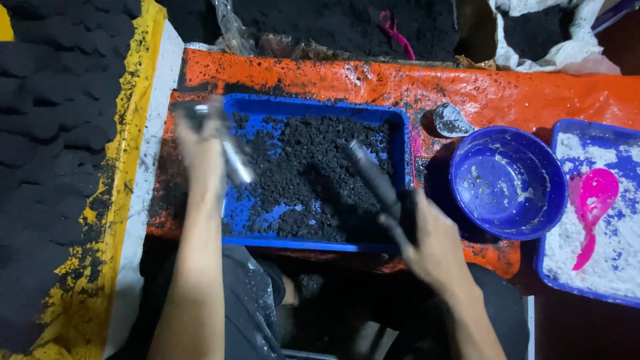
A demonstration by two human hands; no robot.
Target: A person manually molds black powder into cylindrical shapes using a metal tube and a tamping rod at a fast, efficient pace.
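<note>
1. While both hands work over the blue tray (400, 143) of black crumbly material (313, 180), the left hand (200, 150) is closed around a blurred metal tube (233, 160) and the right hand (433, 243) is closed around a dark rod (373, 177).
2. Judged step: filling or packing the tube; the rod likely needs aligning with it.
3. Nearby: blue bowl (508, 183), pink spoon (592, 200) in a tray of white powder (620, 247), orange sheet (400, 83). Nothing stands between the hands.

Left hand (200, 143) is motion-blurred; grip on the metal rod (235, 157) can't be read. Right hand (427, 233) partly blurred too, and its dark tool (373, 177) has no clear shape. White tray (623, 293) is cut off at right edge. Sack (553, 40) is cropped at top.
</note>
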